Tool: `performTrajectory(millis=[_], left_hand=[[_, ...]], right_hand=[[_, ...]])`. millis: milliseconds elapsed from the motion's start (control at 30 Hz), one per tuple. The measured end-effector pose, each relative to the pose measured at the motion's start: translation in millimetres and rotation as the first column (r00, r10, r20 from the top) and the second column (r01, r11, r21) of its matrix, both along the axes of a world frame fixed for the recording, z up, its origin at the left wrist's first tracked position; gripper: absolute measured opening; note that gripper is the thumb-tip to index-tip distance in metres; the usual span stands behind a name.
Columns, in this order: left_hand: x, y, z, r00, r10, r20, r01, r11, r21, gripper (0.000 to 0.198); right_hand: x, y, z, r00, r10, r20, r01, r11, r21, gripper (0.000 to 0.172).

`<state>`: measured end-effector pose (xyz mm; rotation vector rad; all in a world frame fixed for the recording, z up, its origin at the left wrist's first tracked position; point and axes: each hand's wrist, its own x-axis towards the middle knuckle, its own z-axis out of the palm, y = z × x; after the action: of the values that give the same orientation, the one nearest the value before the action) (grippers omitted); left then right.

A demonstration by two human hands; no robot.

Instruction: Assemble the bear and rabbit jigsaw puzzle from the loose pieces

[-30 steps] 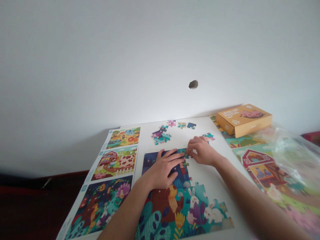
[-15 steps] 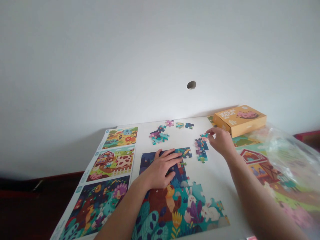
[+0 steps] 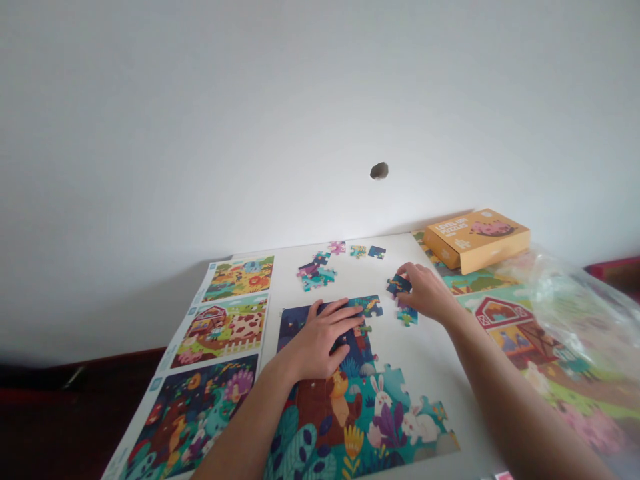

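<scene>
My left hand (image 3: pixel 323 339) lies flat with fingers spread over the partly joined jigsaw puzzle (image 3: pixel 345 433), hiding some of its upper part. That puzzle shows a bear, white rabbits and plants; its right edge is uneven. To its upper right, my right hand (image 3: pixel 425 290) has thumb and fingers closed on a dark blue puzzle piece (image 3: pixel 399 285). Just below those fingers lies a teal and dark puzzle piece (image 3: pixel 407 315); the hand partly covers this small group.
Several loose pieces (image 3: pixel 318 273) lie near the wall, with a dark piece (image 3: pixel 377 253) to their right. A printed picture sheet (image 3: pixel 220 330) spans the left. At right are an orange puzzle box (image 3: pixel 480 239), a farm picture (image 3: pixel 525 340) and a clear plastic bag (image 3: pixel 575 313).
My right hand has moved left and slightly down, from the top of the small group of pieces onto the dark blue one. My left hand stays on the puzzle.
</scene>
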<state>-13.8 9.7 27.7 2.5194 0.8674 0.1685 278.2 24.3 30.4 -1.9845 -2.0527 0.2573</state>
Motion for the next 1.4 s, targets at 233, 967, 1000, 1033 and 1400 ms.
performTrajectory(millis=[233, 967, 1000, 1033, 1400], left_hand=[[0.9, 0.1, 0.4, 1.0, 0.0, 0.004, 0.0, 1.0, -0.007, 0.063], [0.4, 0.0, 0.3, 1.0, -0.006, -0.002, 0.006, 1.0, -0.007, 0.064], [0.4, 0.0, 0.5, 1.0, -0.007, -0.004, 0.007, 1.0, -0.007, 0.064], [0.4, 0.1, 0.7, 1.0, -0.007, -0.003, 0.007, 1.0, -0.007, 0.064], [1.0, 0.1, 4.1, 1.0, -0.007, -0.004, 0.007, 1.0, -0.021, 0.063]], right_hand=[[-5.8, -0.1, 6.4, 0.935, 0.226, -0.272, -0.2, 0.972, 0.12, 0.024], [-30.8, 2.3, -14.8, 0.98, 0.152, -0.13, -0.136, 0.983, 0.124, 0.02], [-30.3, 1.0, -12.7, 0.976, 0.19, -0.108, -0.179, 0.979, 0.1, 0.022], [-29.7, -0.1, -10.9, 0.971, 0.222, -0.089, -0.216, 0.974, 0.074, 0.022], [-20.2, -1.2, -10.0, 0.97, 0.241, -0.038, -0.242, 0.97, -0.02, 0.019]])
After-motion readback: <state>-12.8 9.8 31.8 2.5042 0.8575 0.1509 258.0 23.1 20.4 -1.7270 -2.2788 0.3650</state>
